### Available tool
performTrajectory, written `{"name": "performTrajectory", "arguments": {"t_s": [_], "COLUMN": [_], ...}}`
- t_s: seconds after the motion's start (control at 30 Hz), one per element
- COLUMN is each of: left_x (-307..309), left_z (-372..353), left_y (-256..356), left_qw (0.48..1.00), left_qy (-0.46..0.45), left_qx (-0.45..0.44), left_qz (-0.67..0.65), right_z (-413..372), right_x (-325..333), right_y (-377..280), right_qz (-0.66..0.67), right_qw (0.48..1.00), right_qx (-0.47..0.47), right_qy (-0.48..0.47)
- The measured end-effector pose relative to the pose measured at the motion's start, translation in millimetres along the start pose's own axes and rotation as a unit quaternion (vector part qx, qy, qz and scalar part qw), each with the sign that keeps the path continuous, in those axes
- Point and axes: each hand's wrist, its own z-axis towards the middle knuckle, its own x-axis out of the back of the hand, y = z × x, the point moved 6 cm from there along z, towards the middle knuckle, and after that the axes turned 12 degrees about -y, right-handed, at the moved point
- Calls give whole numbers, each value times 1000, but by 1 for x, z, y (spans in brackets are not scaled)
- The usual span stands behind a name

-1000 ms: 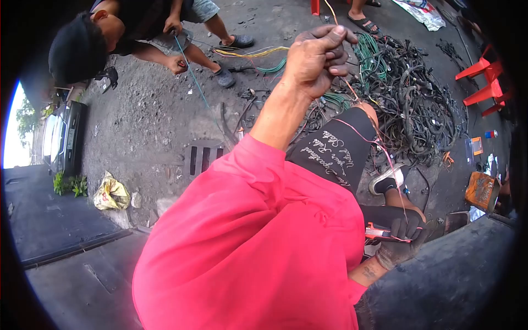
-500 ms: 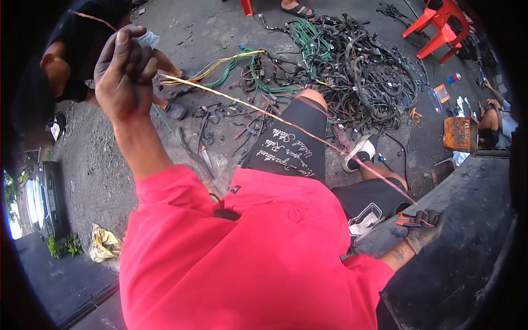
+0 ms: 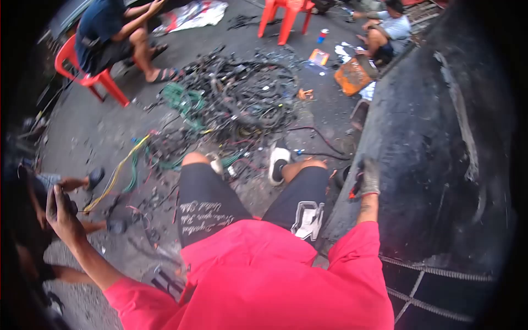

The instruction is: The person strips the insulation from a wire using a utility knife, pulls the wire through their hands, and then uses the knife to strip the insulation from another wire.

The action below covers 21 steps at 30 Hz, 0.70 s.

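My bare left hand (image 3: 65, 214) is raised at the left, fingers closed together and pointing up. Whatever it may pinch is too small to make out. Near it a yellow wire bundle (image 3: 116, 175) runs along the ground. My gloved right hand (image 3: 370, 179) is closed around a red-and-dark hand tool (image 3: 353, 192), blurred by motion, beside a dark sloping panel (image 3: 418, 148). A large heap of black wiring harnesses (image 3: 236, 99) lies beyond my knees, with a coil of green wires (image 3: 184, 100) on its left side.
One person (image 3: 104, 38) sits on a red chair (image 3: 91, 77) at the upper left; another person (image 3: 393, 30) sits at the upper right near an orange container (image 3: 352, 76). A red plastic chair (image 3: 286, 14) stands at the back. Someone's legs (image 3: 77, 184) are close on my left.
The view has swung right. My left hand has come down, and the long pink wire stretched between my hands no longer shows. My right hand still holds the red tool.
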Motion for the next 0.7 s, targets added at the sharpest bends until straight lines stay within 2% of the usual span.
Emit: {"name": "performTrajectory", "arguments": {"t_s": [0.03,0.1,0.13,0.2,0.23,0.3,0.33,0.37,0.43,0.5,0.53,0.6,0.63,0.67,0.7], "left_x": [-25,-54,-66,-94,-104,-126,-134,-141,-156,-172,-182,-202,-210,-217,-225], "left_z": [3,11,14,13,16,7,4,5,4,9,8,7,11,3,2], "left_y": [2,-4,2,27,26,61,72,83,107,118,132,144,142,155,159], "left_qw": [999,991,984,969,958,944,939,935,920,880,871,819,754,771,758], "left_qy": [-43,-82,-115,-164,-187,-224,-238,-249,-274,-295,-306,-362,-438,-387,-397], "left_qx": [-11,8,8,-13,-17,16,24,31,48,53,51,40,19,78,79], "left_qz": [-30,-106,-139,-184,-215,-241,-247,-250,-277,-368,-382,-443,-490,-499,-511], "right_z": [-8,-3,-1,-2,2,-8,-16,-20,-25,-32,-45,-69,-78,-95,-116], "right_x": [-19,-38,-38,-58,-66,-83,-96,-106,-122,-146,-166,-196,-210,-232,-249], "right_y": [-13,-30,-36,-52,-63,-78,-92,-101,-118,-138,-145,-183,-184,-195,-210], "right_qz": [-68,-322,-319,-488,-486,-546,-553,-552,-562,-561,-558,-430,-426,-353,-271], "right_qw": [991,943,945,867,868,806,799,794,798,812,805,861,859,842,809], "right_qx": [-115,-70,-62,-16,-9,-129,-80,-73,-74,15,24,173,173,279,379], "right_qy": [-30,-54,-47,-102,-103,-187,-224,-242,-204,-162,-197,-210,-226,-298,-358]}}
